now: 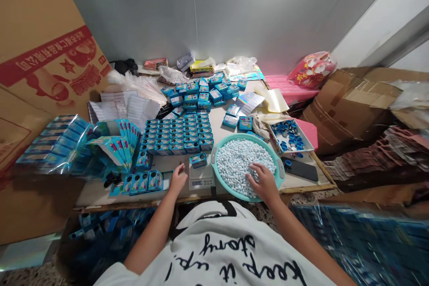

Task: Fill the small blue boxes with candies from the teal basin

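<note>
A small blue box (198,160) lies on the plate of a white digital scale (201,182). Just left of the scale is my left hand (178,179), its fingers curled together; whether anything is in them is hidden. To the right stands a round turquoise basin (219,183) filled with small pale, pellet-like candies (239,158). My right hand (264,182) reaches over its near right side, fingers spread and touching the candies. Left of my left hand, several blue boxes (142,182) stand in a row.
Stacked blue boxes (177,136) fill the table's middle, with a loose pile (201,91) behind. Flat blue cartons (117,147) lean at left. A white tray (306,146) holds blue caps, near a dark phone (301,170). Large cardboard boxes (40,22) flank the table.
</note>
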Motion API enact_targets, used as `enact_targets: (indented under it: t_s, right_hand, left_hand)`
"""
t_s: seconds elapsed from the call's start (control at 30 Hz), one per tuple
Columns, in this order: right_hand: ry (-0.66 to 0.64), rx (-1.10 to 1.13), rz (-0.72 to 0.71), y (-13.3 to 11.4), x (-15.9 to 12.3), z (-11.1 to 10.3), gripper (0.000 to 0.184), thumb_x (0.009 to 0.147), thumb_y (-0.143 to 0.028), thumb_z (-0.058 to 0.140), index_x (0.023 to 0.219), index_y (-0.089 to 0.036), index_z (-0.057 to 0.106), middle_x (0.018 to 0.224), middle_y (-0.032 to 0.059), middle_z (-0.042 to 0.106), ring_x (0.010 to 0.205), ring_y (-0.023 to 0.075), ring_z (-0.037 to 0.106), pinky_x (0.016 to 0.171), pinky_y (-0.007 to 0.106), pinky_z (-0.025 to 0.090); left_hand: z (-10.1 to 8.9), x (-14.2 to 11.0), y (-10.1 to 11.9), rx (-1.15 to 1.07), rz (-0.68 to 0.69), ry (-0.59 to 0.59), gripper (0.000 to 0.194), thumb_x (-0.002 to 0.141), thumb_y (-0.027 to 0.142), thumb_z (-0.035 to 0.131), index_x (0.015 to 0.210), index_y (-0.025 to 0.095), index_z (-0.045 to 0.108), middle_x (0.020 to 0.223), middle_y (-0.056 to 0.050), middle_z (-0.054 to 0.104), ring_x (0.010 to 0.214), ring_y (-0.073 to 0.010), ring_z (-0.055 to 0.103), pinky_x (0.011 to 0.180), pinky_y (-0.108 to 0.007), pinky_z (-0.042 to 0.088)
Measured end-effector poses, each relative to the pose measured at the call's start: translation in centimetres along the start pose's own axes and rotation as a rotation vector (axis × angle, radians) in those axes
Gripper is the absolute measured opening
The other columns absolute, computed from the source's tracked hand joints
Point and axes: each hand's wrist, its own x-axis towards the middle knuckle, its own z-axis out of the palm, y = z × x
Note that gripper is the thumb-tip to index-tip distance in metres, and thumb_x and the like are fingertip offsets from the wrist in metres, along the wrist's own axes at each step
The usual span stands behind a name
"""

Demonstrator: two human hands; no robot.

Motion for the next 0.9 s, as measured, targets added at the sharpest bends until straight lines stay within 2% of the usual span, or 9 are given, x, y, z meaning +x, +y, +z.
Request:
enact_targets:
  t_s: [0.2, 0.37, 0.53, 0.73, 0.9]
  right_hand:
    - [-0.008, -0.005, 0.005, -0.1, 0.0, -0.1, 0.035, 0.09, -0.043, 0.057, 0.118, -0.023, 0.063, 0.124, 0.0113, 0.06, 0.117, 0.0294, 0.055, 0.099, 0.048, 0.044]
    - [0.001, -0.003, 0.001, 0.0, -0.1, 0.1, 0.036, 0.09, -0.043, 0.057, 0.119, -0.023, 0.062, 0.124, 0.0116, 0.06, 0.117, 0.0296, 0.055, 0.1, 0.049, 0.044]
    - [0.006, 0.001, -0.003, 0.0, -0.1, 0.2, 0.036, 0.089, -0.043, 0.057, 0.119, -0.023, 0.063, 0.124, 0.0119, 0.061, 0.116, 0.0302, 0.056, 0.098, 0.05, 0.045]
    - [0.011, 0.01, -0.006, -0.1, 0.0, 0.0, 0.036, 0.089, -0.043, 0.056, 0.119, -0.023, 0.063, 0.123, 0.0121, 0.061, 0.116, 0.0305, 0.056, 0.098, 0.05, 0.045]
    - [0.005, 0.012, -0.015, 0.0, 0.0, 0.0, 0.036, 0.09, -0.043, 0.056, 0.119, -0.023, 0.063, 0.123, 0.0125, 0.06, 0.114, 0.0308, 0.056, 0.097, 0.051, 0.045]
  left_hand:
    - [0.3, 0.1, -0.6, -0.013, 0.002, 0.016, 0.052, 0.064, -0.001, 0.063, 0.114, 0.015, 0.066, 0.121, -0.015, 0.067, 0.114, -0.026, 0.063, 0.104, -0.044, 0.047]
    - [0.5, -0.1, 0.0, 0.001, 0.053, -0.004, 0.053, 0.065, -0.001, 0.061, 0.115, 0.016, 0.065, 0.119, -0.012, 0.067, 0.112, -0.0245, 0.063, 0.103, -0.043, 0.048]
    - [0.7, -0.4, 1.8, 0.021, 0.163, 0.034, 0.054, 0.069, 0.003, 0.058, 0.121, 0.018, 0.061, 0.123, -0.012, 0.064, 0.121, -0.024, 0.057, 0.105, -0.041, 0.046]
    - [0.5, -0.6, 4.5, -0.016, 0.206, 0.074, 0.047, 0.073, 0.011, 0.059, 0.119, 0.02, 0.06, 0.125, -0.011, 0.062, 0.123, -0.0244, 0.056, 0.105, -0.042, 0.046]
    - [1.3, -0.4, 6.6, -0.033, 0.265, 0.057, 0.042, 0.076, 0.017, 0.06, 0.118, 0.02, 0.059, 0.127, -0.011, 0.061, 0.124, -0.0244, 0.054, 0.103, -0.039, 0.047]
